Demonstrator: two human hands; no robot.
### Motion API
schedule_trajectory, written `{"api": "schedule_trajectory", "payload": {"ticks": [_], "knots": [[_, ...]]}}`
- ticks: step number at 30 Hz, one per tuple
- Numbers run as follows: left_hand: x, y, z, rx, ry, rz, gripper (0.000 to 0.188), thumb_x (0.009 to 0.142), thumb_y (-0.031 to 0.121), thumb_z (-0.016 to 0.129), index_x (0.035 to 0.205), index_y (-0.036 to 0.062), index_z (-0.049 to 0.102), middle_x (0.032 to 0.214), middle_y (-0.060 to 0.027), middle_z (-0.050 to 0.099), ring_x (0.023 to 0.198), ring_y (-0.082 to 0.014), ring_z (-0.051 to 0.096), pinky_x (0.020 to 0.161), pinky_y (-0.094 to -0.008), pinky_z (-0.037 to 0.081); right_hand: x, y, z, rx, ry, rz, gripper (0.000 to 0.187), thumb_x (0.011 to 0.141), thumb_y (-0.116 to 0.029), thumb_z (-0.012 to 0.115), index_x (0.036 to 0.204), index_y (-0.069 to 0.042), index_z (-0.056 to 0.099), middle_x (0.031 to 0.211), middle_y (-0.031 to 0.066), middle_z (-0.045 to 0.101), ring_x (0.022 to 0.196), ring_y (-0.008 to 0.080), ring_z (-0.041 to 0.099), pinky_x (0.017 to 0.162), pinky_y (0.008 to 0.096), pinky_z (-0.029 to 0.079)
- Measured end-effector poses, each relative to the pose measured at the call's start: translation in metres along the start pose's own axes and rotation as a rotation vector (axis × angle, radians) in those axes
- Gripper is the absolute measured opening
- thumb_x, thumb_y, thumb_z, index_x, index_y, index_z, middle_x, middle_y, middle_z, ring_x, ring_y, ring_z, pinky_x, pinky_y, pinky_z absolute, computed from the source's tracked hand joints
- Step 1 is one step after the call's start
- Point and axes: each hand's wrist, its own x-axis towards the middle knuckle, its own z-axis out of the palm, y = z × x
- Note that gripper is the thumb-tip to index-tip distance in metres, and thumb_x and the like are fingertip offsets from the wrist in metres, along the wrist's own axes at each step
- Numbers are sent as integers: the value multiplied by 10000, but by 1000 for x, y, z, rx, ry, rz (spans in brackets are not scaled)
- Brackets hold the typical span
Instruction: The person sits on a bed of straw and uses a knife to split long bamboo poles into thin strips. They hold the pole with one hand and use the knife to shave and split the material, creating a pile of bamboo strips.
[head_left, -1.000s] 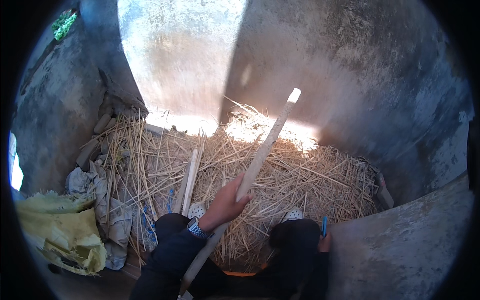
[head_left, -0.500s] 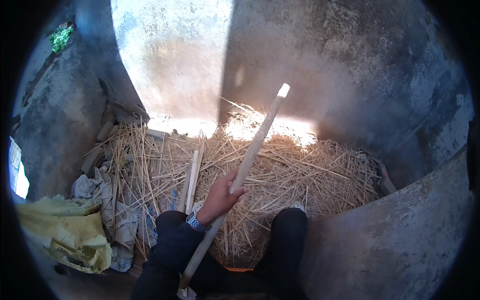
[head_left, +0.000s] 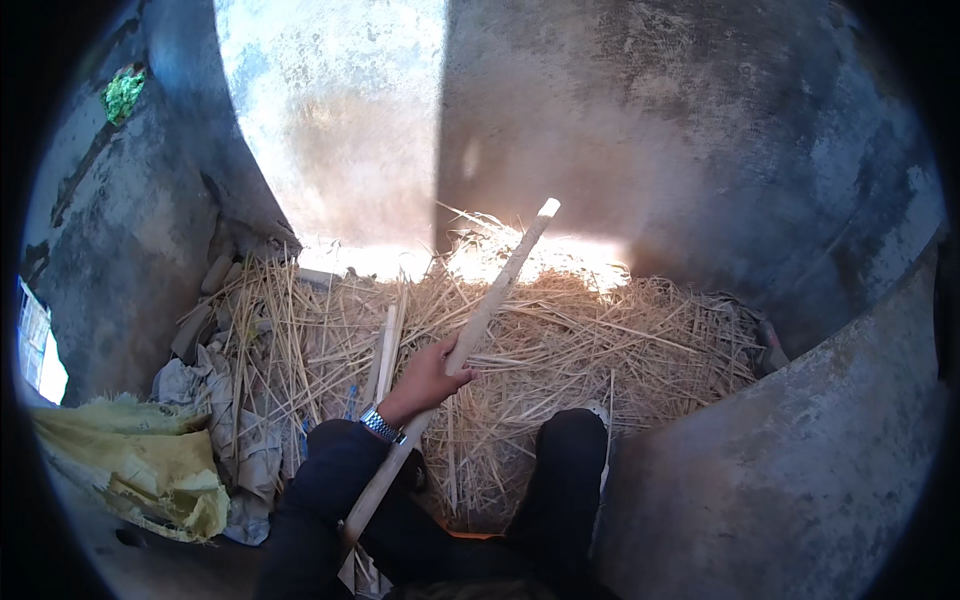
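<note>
My left hand (head_left: 428,381), with a metal watch at its wrist, is closed around a long, pale wooden stick (head_left: 497,288). The stick slants from beside my left forearm up to the right, and its far tip rises over the straw (head_left: 640,345). Its near end lies low by my sleeve, next to a greyish flat piece (head_left: 349,572); whether the two are joined I cannot tell. My right hand is out of the picture. Two narrow wooden pieces (head_left: 386,350) stand out of the straw just left of my hand.
Straw covers the floor around my legs. At the left lie a torn yellow sack (head_left: 135,465) and crumpled grey cloth (head_left: 255,455). A concrete wall (head_left: 640,130) rises ahead, partly sunlit, and a low wall (head_left: 780,470) curves along my right.
The stick and my left hand have shifted slightly left, and the stick's far tip has come lower. My legs have moved a little; the grip stays closed.
</note>
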Motion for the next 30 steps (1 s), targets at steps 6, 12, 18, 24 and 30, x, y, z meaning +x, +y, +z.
{"api": "schedule_trajectory", "payload": {"ticks": [6,12,18,24,30], "knots": [[6,-21,-19,473,126,268,599,840,168,589,1369,-23,382,977,-226,629,844,-399,632,744,-450,506,-4,6,1,2,-7,-10,217,838,-223,597,867,-9,584,759,153,592,641,275,594,571,422,476],[-6,13,-46,933,-14,169,572,858,124,513,1390,-5,347,923,-206,631,735,-365,646,647,-467,505,-13,26,-1,14,10,10,205,844,-215,596,850,-10,597,738,142,600,612,251,600,541,415,480],[-10,13,-68,1207,57,270,509,860,103,508,1357,42,413,858,-159,636,696,-306,649,578,-424,476,-23,48,-10,80,119,-22,198,850,-208,596,833,-11,610,717,131,608,583,227,606,511,407,484],[-4,31,-72,1417,-118,198,221,868,154,530,1052,82,630,746,-84,640,683,-240,643,561,-376,443,-65,28,-68,408,312,-344,176,838,-168,593,899,-4,578,690,103,593,442,189,559,380,347,433],[1,15,-47,1786,-193,397,152,861,245,569,830,134,668,677,14,625,602,-184,616,566,-358,415,-202,-160,-210,1062,-70,-404,154,878,-72,560,1020,-28,524,606,15,494,423,88,494,404,238,417]]}}
